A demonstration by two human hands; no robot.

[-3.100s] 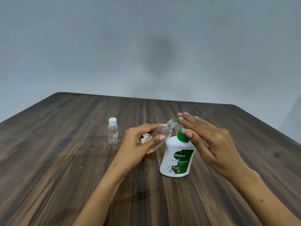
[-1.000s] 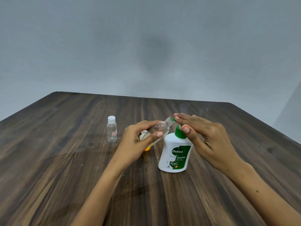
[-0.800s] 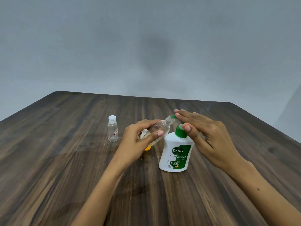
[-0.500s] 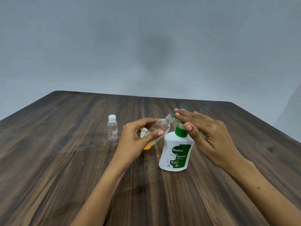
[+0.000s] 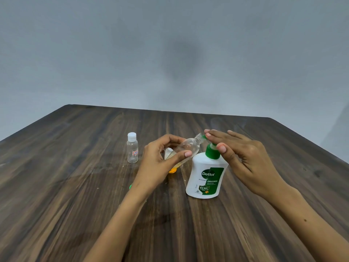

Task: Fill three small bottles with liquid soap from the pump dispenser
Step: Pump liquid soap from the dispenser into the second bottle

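A white Dettol pump dispenser (image 5: 204, 178) with a green pump head stands upright at the table's middle. My right hand (image 5: 243, 154) lies flat on the pump head, fingers straight. My left hand (image 5: 160, 159) grips a clear small bottle (image 5: 188, 147), tilted, with its open mouth at the green nozzle. A little pale liquid sits in its lower end. Another small bottle with orange liquid (image 5: 172, 170) stands mostly hidden behind my left hand. A third clear bottle (image 5: 132, 148) with a white cap stands upright to the left.
The dark wooden table (image 5: 75, 195) stretches all around. A small green object (image 5: 130, 186) peeks out beside my left wrist. A grey wall rises behind the far edge.
My right hand has pumped the dispenser head down and let it rise again. The tilted bottle stays at the nozzle. The view has shifted slightly.
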